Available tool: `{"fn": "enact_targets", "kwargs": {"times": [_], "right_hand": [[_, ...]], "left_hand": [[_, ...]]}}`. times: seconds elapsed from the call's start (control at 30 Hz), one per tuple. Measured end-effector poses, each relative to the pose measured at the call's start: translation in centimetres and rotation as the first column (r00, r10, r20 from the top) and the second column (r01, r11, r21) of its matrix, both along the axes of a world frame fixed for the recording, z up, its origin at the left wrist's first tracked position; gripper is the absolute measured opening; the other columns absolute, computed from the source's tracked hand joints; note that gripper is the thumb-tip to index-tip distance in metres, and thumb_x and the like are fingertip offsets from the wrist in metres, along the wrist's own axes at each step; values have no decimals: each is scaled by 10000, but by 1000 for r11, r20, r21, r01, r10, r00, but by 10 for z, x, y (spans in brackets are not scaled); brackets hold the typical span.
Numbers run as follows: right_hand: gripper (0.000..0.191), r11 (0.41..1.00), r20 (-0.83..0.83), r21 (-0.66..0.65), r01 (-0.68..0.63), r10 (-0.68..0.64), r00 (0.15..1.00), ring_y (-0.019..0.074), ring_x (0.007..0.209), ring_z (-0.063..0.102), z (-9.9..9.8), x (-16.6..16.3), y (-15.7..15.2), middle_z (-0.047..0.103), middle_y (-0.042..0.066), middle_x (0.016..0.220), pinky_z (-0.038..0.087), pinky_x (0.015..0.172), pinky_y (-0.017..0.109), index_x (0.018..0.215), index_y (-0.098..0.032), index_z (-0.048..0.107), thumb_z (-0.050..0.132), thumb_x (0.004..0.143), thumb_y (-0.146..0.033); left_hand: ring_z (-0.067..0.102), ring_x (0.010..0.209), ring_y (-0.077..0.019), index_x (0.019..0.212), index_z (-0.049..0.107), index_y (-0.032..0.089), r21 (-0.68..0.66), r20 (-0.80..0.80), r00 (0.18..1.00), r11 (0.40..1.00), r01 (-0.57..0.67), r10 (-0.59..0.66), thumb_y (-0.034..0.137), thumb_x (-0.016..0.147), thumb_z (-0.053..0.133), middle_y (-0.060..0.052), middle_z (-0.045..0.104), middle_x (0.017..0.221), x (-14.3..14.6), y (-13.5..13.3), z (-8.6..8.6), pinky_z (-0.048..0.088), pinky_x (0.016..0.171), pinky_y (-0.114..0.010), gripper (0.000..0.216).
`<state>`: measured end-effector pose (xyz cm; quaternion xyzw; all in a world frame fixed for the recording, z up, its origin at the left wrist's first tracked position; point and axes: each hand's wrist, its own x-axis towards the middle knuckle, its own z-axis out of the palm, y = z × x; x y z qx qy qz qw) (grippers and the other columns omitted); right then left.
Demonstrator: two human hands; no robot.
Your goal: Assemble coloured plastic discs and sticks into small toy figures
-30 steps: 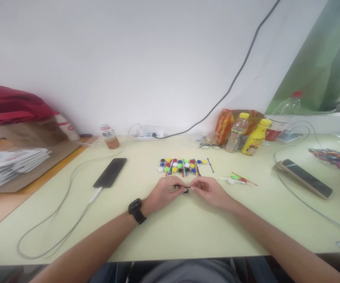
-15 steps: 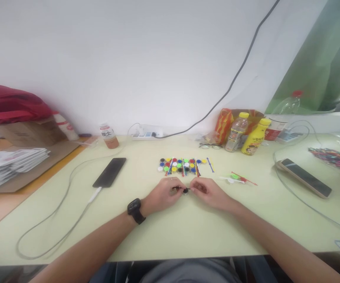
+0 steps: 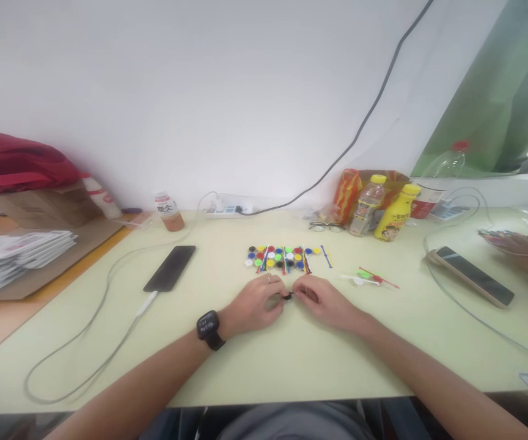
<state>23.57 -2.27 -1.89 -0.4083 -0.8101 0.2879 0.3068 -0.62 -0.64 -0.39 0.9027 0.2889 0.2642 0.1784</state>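
A small black round disc (image 3: 288, 296) lies at table level between my two hands. My left hand (image 3: 257, 305), with a ring on one finger and a black watch at the wrist, has its fingertips closed at the disc's left edge. From the other side, my right hand (image 3: 326, 302) pinches a thin black stick whose end reaches the disc; most of it is hidden by fingers. Just beyond, coloured round discs (image 3: 271, 256) sit in rows with thin coloured sticks (image 3: 327, 256) among and beside them. Right of my right hand are loose white, green and red pieces (image 3: 363, 276).
A black phone (image 3: 170, 269) with a charging cable lies left; another phone (image 3: 475, 276) lies right. Bottles (image 3: 368, 205), glasses (image 3: 326, 226) and a power strip (image 3: 228, 206) stand along the wall. Another person's hand (image 3: 527, 247) is over a stick pile at far right.
My left fingers have shifted slightly at the black disc, and the stick end near them no longer shows. My right hand moved a little left. Another person's hand has come in at far right.
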Motion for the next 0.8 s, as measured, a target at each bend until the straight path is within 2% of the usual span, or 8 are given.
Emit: {"fn": "enact_targets", "kwargs": {"times": [0.17, 0.37, 0.47, 0.57, 0.7, 0.8], "right_hand": [[122, 1000, -10, 8, -1, 1, 1000, 173, 786, 560, -3, 0, 1, 632, 15, 901, 425, 721, 303, 963, -219, 608, 496, 1003, -188], [142, 999, -8, 23, -29, 30, 1000, 185, 840, 584, -1, 0, 0, 638, 23, 915, 439, 773, 312, 946, -219, 607, 483, 1007, -183], [124, 1000, -11, 10, -3, 3, 1000, 181, 797, 566, 0, 0, -1, 629, 18, 891, 430, 737, 307, 948, -222, 610, 499, 1001, -202], [84, 998, -40, -56, 43, -45, 998, 166, 707, 535, -1, 0, -2, 606, 4, 843, 423, 661, 295, 1003, -224, 619, 548, 993, -267], [281, 985, -90, -136, 105, -118, 989, 151, 650, 529, -2, 0, -2, 622, 23, 925, 437, 615, 297, 1210, -218, 612, 542, 1014, -406], [423, 961, -82, -125, 246, -257, 963, 158, 636, 516, 2, 1, -3, 621, 28, 906, 431, 613, 309, 1280, -204, 613, 543, 1004, -517]], "left_hand": [[645, 976, -248, 1006, 620, 233, 19, -48, 998, 999, -29, 30, 165, 869, 614, -42, 714, 1012, 1, -1, 0, 520, 885, -393, 153], [640, 975, -246, 998, 621, 235, 28, -70, 997, 1000, -15, 17, 172, 868, 611, -46, 710, 1069, 1, -4, 2, 513, 886, -396, 145], [638, 994, -250, 1019, 626, 239, 26, -77, 997, 1000, -10, 12, 176, 861, 627, -45, 705, 1078, 0, -5, 4, 515, 906, -404, 171], [630, 1091, -255, 1087, 630, 254, -1, -32, 999, 1000, -13, 13, 187, 857, 656, -43, 691, 1155, -1, -6, 6, 509, 984, -413, 241], [598, 1217, -260, 1238, 598, 283, -33, 73, 993, 995, -96, 98, 194, 883, 648, -48, 653, 1293, -4, -5, 5, 494, 1061, -433, 369], [588, 1234, -269, 1285, 587, 285, -38, 121, 983, 990, -137, 140, 178, 901, 617, -57, 653, 1304, -5, -3, 3, 487, 1079, -459, 401]]}}
